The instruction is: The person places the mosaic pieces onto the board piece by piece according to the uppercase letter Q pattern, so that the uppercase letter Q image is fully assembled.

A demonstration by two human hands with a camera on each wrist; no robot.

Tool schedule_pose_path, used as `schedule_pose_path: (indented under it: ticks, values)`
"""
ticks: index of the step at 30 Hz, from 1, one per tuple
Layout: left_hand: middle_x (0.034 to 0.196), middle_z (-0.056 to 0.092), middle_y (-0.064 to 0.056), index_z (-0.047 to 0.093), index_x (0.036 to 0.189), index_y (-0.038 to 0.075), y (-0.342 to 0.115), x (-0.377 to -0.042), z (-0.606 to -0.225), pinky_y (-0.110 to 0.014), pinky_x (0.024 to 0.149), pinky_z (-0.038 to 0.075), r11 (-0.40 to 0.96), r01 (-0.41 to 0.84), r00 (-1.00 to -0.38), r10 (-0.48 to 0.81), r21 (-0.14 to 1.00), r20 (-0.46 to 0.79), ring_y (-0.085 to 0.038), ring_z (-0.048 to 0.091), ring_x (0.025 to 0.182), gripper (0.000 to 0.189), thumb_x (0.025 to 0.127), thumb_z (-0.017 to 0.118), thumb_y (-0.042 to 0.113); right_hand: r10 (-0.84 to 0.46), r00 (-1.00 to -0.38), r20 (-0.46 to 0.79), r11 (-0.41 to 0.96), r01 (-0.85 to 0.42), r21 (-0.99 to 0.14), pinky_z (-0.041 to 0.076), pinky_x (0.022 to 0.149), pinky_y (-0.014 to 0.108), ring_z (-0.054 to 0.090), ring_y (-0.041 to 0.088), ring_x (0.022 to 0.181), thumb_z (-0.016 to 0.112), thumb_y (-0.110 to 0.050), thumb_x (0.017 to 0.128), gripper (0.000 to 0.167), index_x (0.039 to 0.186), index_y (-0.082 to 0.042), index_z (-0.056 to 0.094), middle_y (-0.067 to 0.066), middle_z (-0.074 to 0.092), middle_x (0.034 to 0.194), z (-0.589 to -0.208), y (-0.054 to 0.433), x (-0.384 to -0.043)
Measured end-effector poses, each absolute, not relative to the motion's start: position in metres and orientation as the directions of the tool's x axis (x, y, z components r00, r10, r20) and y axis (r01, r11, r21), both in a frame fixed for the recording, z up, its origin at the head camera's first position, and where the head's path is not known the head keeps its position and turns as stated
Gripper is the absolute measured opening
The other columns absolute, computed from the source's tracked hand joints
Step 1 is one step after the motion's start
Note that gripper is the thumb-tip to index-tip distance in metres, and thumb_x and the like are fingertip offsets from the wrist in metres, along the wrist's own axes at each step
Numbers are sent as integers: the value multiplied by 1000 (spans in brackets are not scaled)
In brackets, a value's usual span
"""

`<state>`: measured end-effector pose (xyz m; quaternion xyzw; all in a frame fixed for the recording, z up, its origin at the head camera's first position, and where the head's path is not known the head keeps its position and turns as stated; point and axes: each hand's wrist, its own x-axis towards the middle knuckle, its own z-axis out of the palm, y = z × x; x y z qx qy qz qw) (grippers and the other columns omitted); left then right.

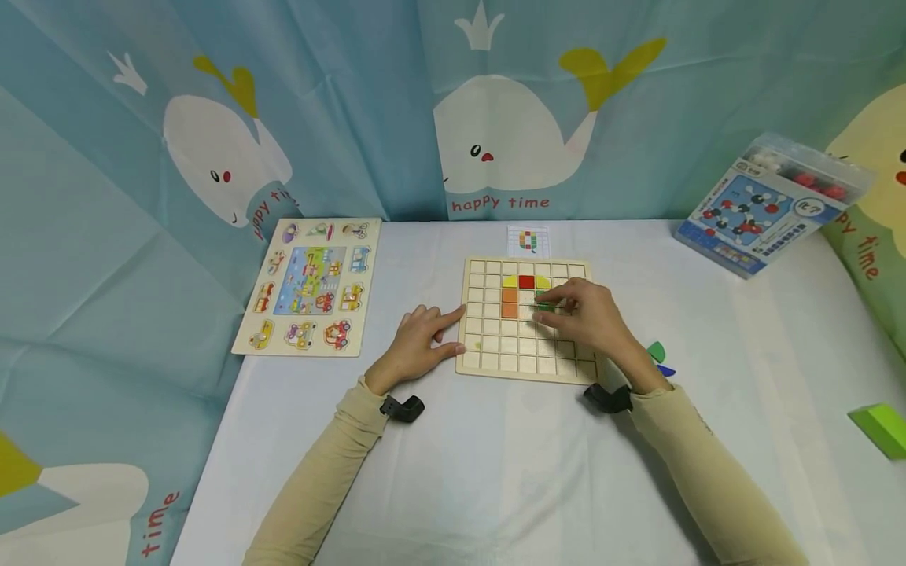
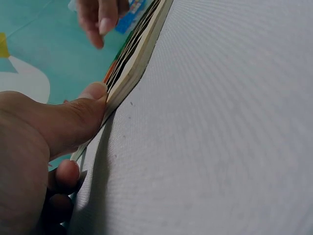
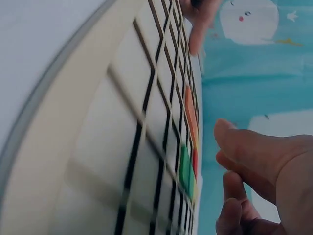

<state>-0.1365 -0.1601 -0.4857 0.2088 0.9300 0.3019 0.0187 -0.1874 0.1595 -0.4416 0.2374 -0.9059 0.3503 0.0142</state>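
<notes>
A wooden grid board (image 1: 490,362) lies on the table. On its upper part sit a red square (image 1: 527,282), two yellow rounded pieces (image 1: 510,282), orange squares (image 1: 510,303) and green squares (image 3: 187,171). My left hand (image 1: 416,347) rests its thumb and straight index finger against the board's left edge; in the left wrist view the thumb (image 2: 93,91) presses on the rim. Over the green squares hovers my right hand (image 1: 587,314), thumb and index finger apart in the head view. No piece shows between its fingertips (image 3: 224,128) in the right wrist view.
A small pattern card (image 1: 528,242) lies behind the board. Loose green (image 1: 657,351) and blue (image 1: 665,370) pieces lie beside the right wrist. A picture puzzle (image 1: 297,318) is at left, a boxed model set (image 1: 767,208) at back right, a green block (image 1: 881,430) at far right.
</notes>
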Motion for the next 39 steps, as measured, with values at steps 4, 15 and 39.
schedule_pose_path:
  ticks: [4, 15, 39]
  values:
    - [80, 47, 1, 53, 158, 16, -160, -138, -485, -33, 79, 26, 731, 378, -911, 402, 569, 89, -15, 35, 81, 71, 96, 80, 36, -383, -908, 170, 660, -398, -636, 45, 63, 29, 58, 22, 78, 85, -18, 92, 23, 110, -5, 83, 11, 73, 96, -436, 186, -179]
    - [80, 47, 1, 53, 158, 14, -160, -135, -485, -33, 79, 25, 728, 369, -913, 399, 578, 81, -15, 34, 80, 70, 96, 80, 35, -327, -938, 116, 757, -334, -561, 45, 63, 26, 59, 12, 80, 87, -23, 91, 32, 118, -7, 81, 10, 74, 101, -436, 258, -149]
    - [81, 48, -2, 53, 158, 14, -158, -134, -482, -33, 78, 25, 724, 368, -913, 400, 584, 79, -15, 31, 79, 71, 95, 80, 34, -325, -939, 115, 813, -339, -473, 45, 64, 26, 56, 18, 78, 93, -7, 78, 21, 94, -8, 79, 8, 68, 93, -447, 281, -116]
